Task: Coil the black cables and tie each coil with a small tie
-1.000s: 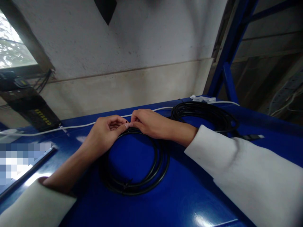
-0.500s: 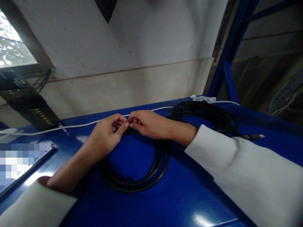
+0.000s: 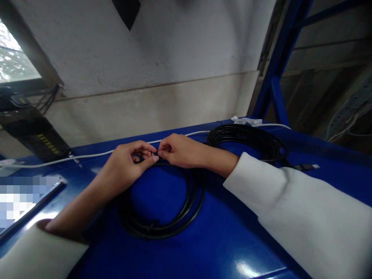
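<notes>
A coil of black cable (image 3: 183, 217) lies on the blue table (image 3: 162, 190). At the coil's far side, my left hand (image 3: 130, 162) pinches with thumb and forefinger at a thin black tie (image 3: 155, 154). My right hand (image 3: 181, 151) is closed in a pinch right beside it, the fingertips of both hands nearly touching. Most of the tie is hidden by the fingers. Another thin black tie (image 3: 149, 228) binds the coil's near side, its ends sticking up.
To the right lies a larger black cable coil (image 3: 247, 139) with a plug end (image 3: 306, 167). A white cord (image 3: 90, 156) runs along the table's back by the wall. A black pouch with yellow lettering (image 3: 43, 135) stands at left. A blue frame post (image 3: 280, 66) rises behind right.
The view has shifted slightly, so everything sits a little further left. My left thumb and forefinger have parted a little at the tie; my right hand keeps its pinch.
</notes>
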The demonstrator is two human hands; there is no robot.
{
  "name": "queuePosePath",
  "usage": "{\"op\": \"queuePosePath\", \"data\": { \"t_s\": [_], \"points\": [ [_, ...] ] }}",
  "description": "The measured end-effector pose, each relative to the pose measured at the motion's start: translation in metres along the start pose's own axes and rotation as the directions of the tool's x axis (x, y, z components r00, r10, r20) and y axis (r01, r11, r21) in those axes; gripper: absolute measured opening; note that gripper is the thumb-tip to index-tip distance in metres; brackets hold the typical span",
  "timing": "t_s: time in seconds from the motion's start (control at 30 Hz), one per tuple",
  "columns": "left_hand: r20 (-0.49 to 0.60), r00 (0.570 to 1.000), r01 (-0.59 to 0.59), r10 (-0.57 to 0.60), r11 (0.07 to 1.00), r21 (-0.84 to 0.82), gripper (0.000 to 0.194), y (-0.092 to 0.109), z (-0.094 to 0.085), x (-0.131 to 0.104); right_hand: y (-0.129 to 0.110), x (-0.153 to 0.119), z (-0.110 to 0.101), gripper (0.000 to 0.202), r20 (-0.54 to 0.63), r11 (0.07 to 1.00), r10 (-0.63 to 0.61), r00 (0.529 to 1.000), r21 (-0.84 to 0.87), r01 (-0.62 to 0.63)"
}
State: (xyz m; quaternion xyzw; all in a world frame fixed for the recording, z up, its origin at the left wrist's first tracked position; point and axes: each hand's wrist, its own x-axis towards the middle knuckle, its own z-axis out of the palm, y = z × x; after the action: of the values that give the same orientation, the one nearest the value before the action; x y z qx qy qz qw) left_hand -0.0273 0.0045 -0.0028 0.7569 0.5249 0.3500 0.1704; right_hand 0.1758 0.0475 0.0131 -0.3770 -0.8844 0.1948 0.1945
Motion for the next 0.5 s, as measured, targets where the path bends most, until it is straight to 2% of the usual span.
{"op": "queuePosePath", "data": {
  "t_s": [0.13, 0.23, 0.37, 0.5],
  "points": [
    [0.023, 0.996, 0.089, -0.087, 0.994, -0.069, 0.039, 0.000, -0.005, 0.001, 0.002, 0.000, -0.002, 0.019, 0.005, 0.999, 0.032, 0.999, 0.006, -0.032],
    [0.068, 0.993, 0.108, -0.101, 0.989, -0.100, 0.040, -0.002, -0.010, 0.001, 0.005, 0.002, -0.004, 0.018, 0.035, 0.998, 0.060, 0.998, 0.024, -0.061],
    [0.137, 0.990, 0.054, -0.044, 0.996, -0.071, 0.037, -0.006, -0.016, 0.001, 0.009, 0.005, -0.006, 0.020, 0.078, 0.997, 0.062, 0.995, 0.032, -0.064],
    [0.154, 0.988, -0.013, 0.002, 0.998, 0.068, 0.033, -0.009, -0.017, 0.001, 0.008, 0.003, -0.009, 0.025, 0.092, 0.999, 0.032, 0.995, -0.012, -0.031]
  ]
}}
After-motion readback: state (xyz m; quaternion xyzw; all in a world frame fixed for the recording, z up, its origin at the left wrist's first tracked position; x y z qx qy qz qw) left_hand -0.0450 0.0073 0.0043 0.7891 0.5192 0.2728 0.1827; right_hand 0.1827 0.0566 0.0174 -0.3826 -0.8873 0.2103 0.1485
